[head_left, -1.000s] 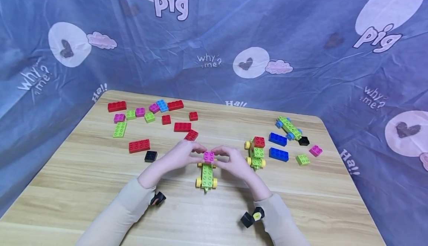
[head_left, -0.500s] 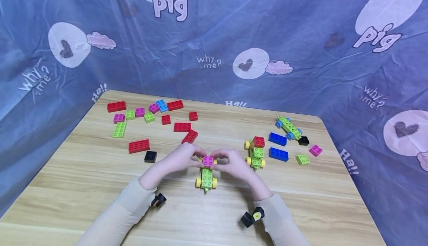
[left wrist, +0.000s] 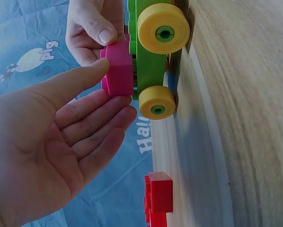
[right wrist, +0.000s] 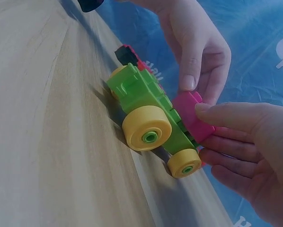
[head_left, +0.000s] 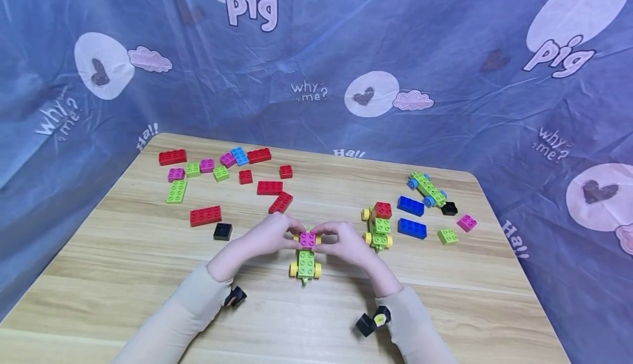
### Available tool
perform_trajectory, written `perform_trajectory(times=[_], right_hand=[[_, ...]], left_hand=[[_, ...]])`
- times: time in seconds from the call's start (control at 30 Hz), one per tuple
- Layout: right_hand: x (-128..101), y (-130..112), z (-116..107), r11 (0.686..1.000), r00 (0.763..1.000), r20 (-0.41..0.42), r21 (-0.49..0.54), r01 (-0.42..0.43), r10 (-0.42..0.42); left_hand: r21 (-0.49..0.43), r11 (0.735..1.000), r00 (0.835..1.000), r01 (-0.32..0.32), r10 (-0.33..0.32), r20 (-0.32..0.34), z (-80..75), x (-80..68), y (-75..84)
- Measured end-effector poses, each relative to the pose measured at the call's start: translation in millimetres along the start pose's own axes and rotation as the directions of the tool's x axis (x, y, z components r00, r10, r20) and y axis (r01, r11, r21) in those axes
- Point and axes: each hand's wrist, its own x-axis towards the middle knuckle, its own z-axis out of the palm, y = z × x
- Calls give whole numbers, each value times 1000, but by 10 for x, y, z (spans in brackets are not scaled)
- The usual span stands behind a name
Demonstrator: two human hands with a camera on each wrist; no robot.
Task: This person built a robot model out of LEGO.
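Both hands meet over a small green plastic wheeled chassis with yellow wheels [head_left: 305,262], standing on the light wooden table [head_left: 148,254] just in front of the person. A square pink plastic studded brick [head_left: 308,238] sits on the far end of that chassis. The left hand [head_left: 269,236] pinches the pink brick from its side between thumb and fingertips, and the right hand [head_left: 343,241] pinches it from the other side; each grip is closed on the brick, with the fingers only lightly bent (the wrist views show the thumbs lying against the brick's faces).

By my reading the step in hand is seating the pink brick on the chassis studs. The next move would call for an even downward press with the chassis kept from rolling on its wheels.

The blue printed cloth backdrop [head_left: 445,50] carries readable words: "pig", "why me?" and "Ha!!", beside hearts and clouds. No writing is legible on the bricks.
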Motion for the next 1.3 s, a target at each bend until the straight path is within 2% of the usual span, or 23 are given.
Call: perform_trajectory(times=[0.37,0.7,1.3], right_hand=[[-8,-12,-7,1000,1000,-12,0,1,-1],[11,-11,-16,999,1000,-14,-24,21,-21],[28,-50,-40,1000,1000,17,-29,-8,8]], left_hand=[[14,1000,1000,-16,16,-4,-1,1,21],[10,1000,1000,21,-21,-7,4,15,42],[25,998,998,59,-59,16,3,42,47]])
